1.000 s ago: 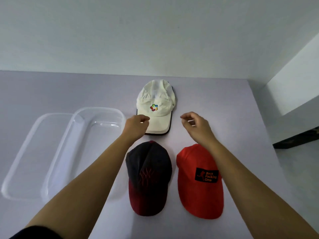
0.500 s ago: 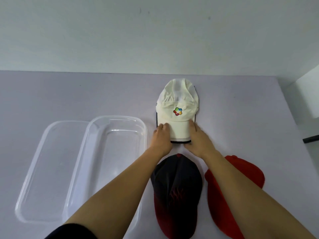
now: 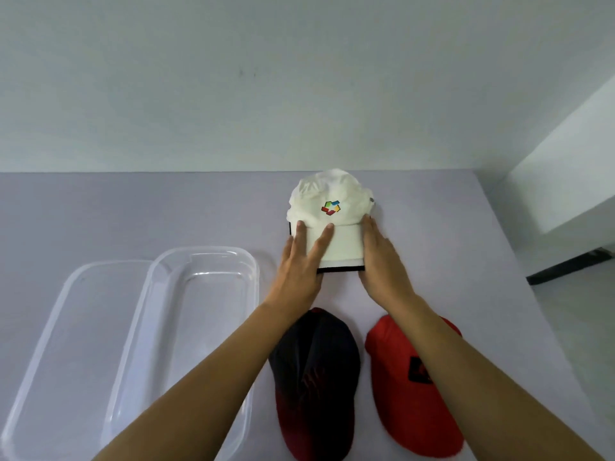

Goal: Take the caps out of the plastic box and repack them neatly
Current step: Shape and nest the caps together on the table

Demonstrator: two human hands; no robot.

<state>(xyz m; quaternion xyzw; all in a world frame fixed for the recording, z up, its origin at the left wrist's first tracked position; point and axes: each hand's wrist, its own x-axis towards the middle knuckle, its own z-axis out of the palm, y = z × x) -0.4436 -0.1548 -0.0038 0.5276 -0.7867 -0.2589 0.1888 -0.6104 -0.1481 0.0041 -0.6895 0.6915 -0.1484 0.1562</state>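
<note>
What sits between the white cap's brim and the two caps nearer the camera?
Only bare table and the two wrists crossing it; head view shows the white cap, dark cap and red cap apart.

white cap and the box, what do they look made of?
White cap: soft cloth, matte, probably thin woven fabric; the crown is crumpled and creased, with a stitched-looking coloured logo. The brim looks stiffer and lies flat.
Box: clear glossy plastic, seemingly rigid; the table shows through and the rim catches highlights.

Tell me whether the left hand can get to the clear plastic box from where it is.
Probably yes. The left hand lies on the white cap's brim, and the clear plastic box sits open just to its left with only bare table between.
</note>
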